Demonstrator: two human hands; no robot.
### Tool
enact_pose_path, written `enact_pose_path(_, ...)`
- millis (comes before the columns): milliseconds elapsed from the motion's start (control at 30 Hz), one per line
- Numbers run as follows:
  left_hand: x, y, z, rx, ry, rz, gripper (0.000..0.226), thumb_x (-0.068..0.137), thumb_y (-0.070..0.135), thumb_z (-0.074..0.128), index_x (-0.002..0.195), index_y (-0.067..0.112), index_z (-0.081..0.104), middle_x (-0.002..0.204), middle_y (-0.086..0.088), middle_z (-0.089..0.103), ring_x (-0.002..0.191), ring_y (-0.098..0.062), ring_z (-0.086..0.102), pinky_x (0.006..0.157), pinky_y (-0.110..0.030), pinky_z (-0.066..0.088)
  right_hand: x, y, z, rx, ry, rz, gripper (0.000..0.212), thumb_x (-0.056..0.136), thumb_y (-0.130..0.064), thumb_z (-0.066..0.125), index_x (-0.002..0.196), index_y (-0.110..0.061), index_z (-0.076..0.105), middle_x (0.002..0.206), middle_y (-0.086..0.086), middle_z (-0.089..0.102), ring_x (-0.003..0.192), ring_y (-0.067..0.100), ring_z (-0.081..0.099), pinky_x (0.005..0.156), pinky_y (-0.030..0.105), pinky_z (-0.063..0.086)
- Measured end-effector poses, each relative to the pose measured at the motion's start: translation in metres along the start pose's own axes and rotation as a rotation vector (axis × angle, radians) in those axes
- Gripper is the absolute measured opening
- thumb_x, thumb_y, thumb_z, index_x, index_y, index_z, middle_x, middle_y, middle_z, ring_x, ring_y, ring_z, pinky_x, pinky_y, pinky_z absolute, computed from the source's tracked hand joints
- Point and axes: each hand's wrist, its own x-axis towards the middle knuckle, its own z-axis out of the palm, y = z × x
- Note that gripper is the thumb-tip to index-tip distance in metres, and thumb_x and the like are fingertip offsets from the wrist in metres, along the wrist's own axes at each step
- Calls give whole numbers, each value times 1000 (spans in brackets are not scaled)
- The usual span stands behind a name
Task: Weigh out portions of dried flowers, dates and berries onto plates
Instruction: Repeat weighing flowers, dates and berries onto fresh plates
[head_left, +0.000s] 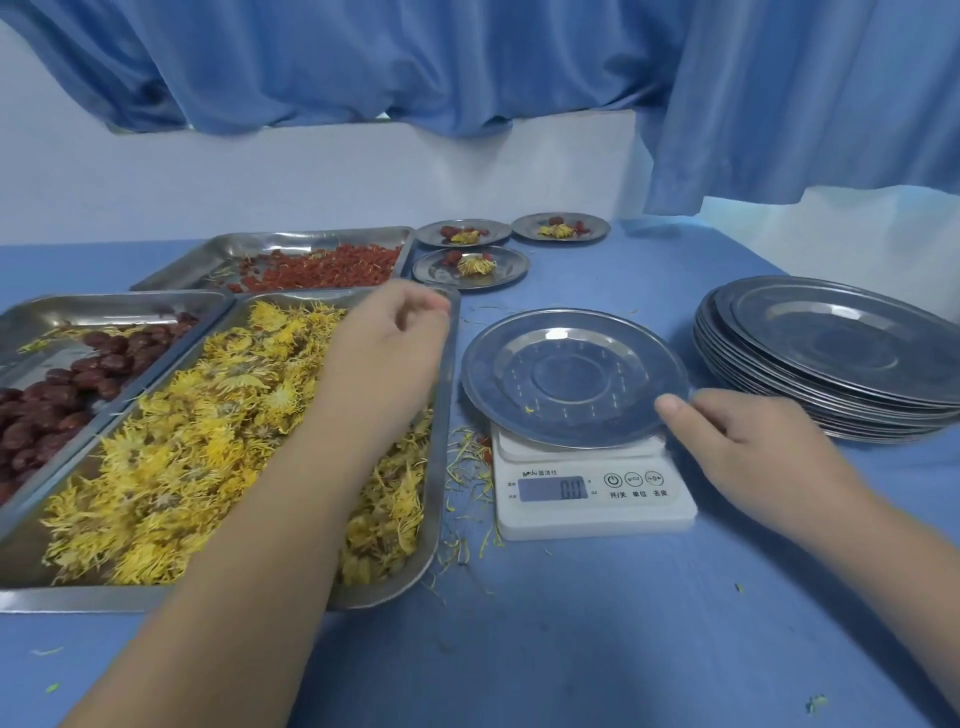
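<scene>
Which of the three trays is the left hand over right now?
The tray of yellow dried flowers, nearest the scale. The left hand hovers above its far right corner; the date tray and berry tray sit beyond it, untouched.

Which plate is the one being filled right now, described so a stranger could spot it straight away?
Start at the small white scale in the middle of the blue table, just right of the tray of yellow flowers. The plate lies on top of it, with the right hand touching its near edge. Unlike the three filled plates behind and the stack to its right, it lies alone and almost bare.
</scene>
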Motion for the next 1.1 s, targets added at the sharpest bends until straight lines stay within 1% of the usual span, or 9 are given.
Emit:
enact_pose_path(100, 12, 3, -43, -269, 117, -23, 16, 87, 28, 56, 85, 37, 69, 68, 14, 65, 50, -4, 52, 42, -19, 42, -7, -3, -1, -23, 60, -79, 55, 81, -69, 33, 50, -23, 37, 54, -14, 52, 49, 16, 46, 51, 35, 39)
enact_pose_path(200, 24, -8, -83, -315, 154, -108, 21, 83, 31, 59, 100, 22, 68, 68, 11, 65, 50, -9, 53, 44, -24, 42, -13, -11, -4, -48, 140, -178, 52, 82, -60, 45, 48, -24, 31, 56, -10, 52, 45, 13, 43, 46, 32, 36)
enact_pose_path(267, 28, -18, -104, -204, 77, -173, 29, 83, 38, 59, 106, 21, 65, 74, 6, 64, 55, -12, 57, 49, -27, 44, -17, -21, -4, -113, 195, -306, 55, 82, -40, 64, 51, -26, 21, 43, 1, 31, 41, 15, 35, 44, 31, 34)
enact_pose_path(333, 24, -27, -121, 96, -46, -109, 23, 88, 47, 56, 102, 34, 67, 83, 10, 69, 65, -8, 65, 60, -27, 49, -18, -36, -2, -165, 213, -401, 61, 77, -23, 71, 54, -27, 15, 42, -7, 19, 40, 19, 27, 41, 29, 33)
enact_pose_path(433, 19, -29, -137, 397, -157, -18, 13, 91, 50, 53, 94, 47, 65, 84, 19, 70, 67, 2, 65, 64, -23, 48, -11, -52, 3, -186, 209, -452, 61, 76, -23, 70, 53, -26, 13, 41, -7, 15, 39, 18, 24, 41, 25, 28)
enact_pose_path(533, 25, -26, -148, 575, -130, -5, 13, 94, 48, 52, 93, 43, 64, 83, 19, 67, 75, 4, 60, 63, -18, 41, -3, -59, 10, -181, 197, -451, 60, 77, -26, 68, 51, -24, 15, 39, -6, 17, 38, 15, 25, 41, 22, 22)
enact_pose_path(733, 35, -41, -168, 596, -141, -48, 9, 92, 34, 59, 92, 41, 65, 88, 17, 68, 73, 2, 62, 58, -19, 41, -5, -45, 16, -139, 193, -446, 62, 79, -23, 70, 52, -24, 15, 39, -7, 20, 38, 14, 27, 41, 30, 36)
enact_pose_path(867, 43, -53, -159, 658, -234, -14, 10, 90, 35, 65, 99, 39, 64, 103, 18, 66, 92, 4, 59, 72, -16, 42, -6, -42, 12, -77, 209, -423, 62, 81, -21, 71, 52, -25, 16, 41, -10, 16, 41, 11, 24, 46, 35, 33)
enact_pose_path(1100, 59, -52, -148, 826, -520, -176, 41, 82, 27, 76, 118, 37, 60, 117, 10, 55, 106, -13, 60, 96, -35, 49, -13, -46, 9, 60, 213, -393, 45, 81, -30, 64, 62, -15, 26, 46, -4, 17, 45, 10, 19, 49, 32, 30)
